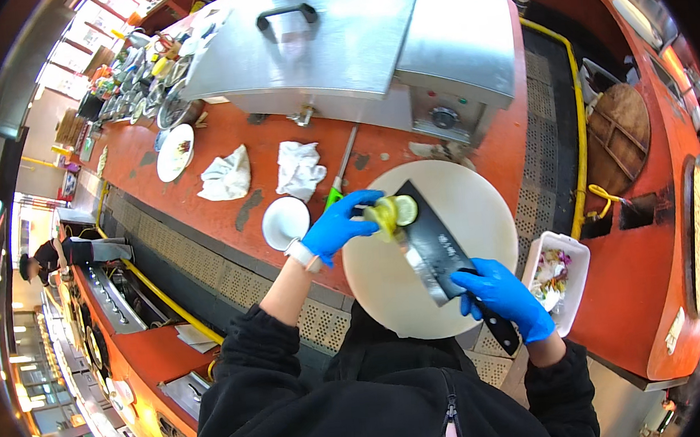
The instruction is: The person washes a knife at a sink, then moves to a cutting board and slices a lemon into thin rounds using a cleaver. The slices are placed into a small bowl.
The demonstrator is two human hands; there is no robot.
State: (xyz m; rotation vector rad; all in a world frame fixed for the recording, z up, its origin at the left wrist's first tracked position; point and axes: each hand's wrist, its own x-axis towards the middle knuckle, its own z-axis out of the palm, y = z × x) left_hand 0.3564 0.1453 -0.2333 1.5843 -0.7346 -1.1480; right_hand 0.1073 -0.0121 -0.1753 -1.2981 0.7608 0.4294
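My right hand (498, 296), in a blue glove, grips the black handle of a cleaver (441, 242). The blade lies flat over a round white cutting board (472, 209), pointing up and left. On the far end of the blade rests a pale green citrus slice (406, 210). My left hand (347, 225), also gloved in blue, has its thumb and fingers at a bunch of blurred yellow-green citrus slices (383, 217) beside it. Whether the left fingers press on the bunch is hard to tell.
Left of the board are a white bowl (286, 223), white cloths (300, 168) and a green-handled tool (334, 194). A steel appliance (336, 41) stands behind. At the right, a white bin (555, 282) holds scraps. A person (51, 257) stands far left.
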